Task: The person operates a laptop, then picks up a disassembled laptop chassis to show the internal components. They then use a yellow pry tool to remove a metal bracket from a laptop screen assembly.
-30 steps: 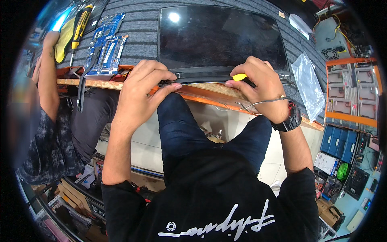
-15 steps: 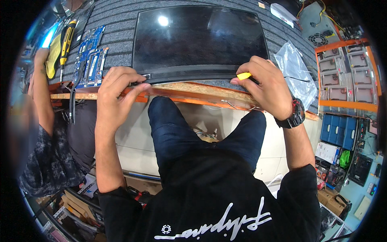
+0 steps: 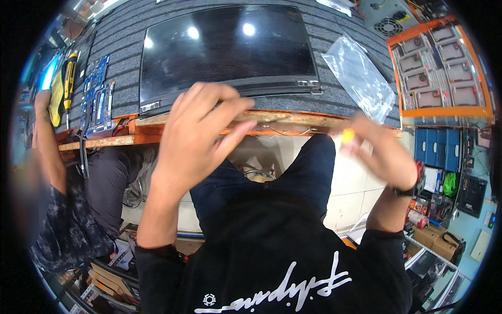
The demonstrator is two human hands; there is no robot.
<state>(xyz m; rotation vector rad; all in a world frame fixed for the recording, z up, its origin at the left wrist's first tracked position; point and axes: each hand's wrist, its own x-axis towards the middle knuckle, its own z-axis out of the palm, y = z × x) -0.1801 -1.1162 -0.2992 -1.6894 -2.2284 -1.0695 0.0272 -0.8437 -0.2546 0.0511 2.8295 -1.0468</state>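
Observation:
A dark laptop screen panel lies on the grey ribbed mat, glossy side up, with a black strip and hinge parts along its near edge. My left hand hovers over the near edge of the bench, in front of the panel. Its thumb and fingers are apart, with nothing between them. Off the bench edge to the right, my right hand is smeared by motion. A small yellow piece shows at its fingertips; its exact kind is too blurred to tell.
Blue circuit boards and a yellow-and-black screwdriver lie at the left. A clear plastic bag rests right of the panel, beside an orange-framed case. Another person's arm reaches in at far left.
Both hands have come off the panel's near edge. The left has moved right and the right has drawn back toward me with the yellow piece. The view has shifted too.

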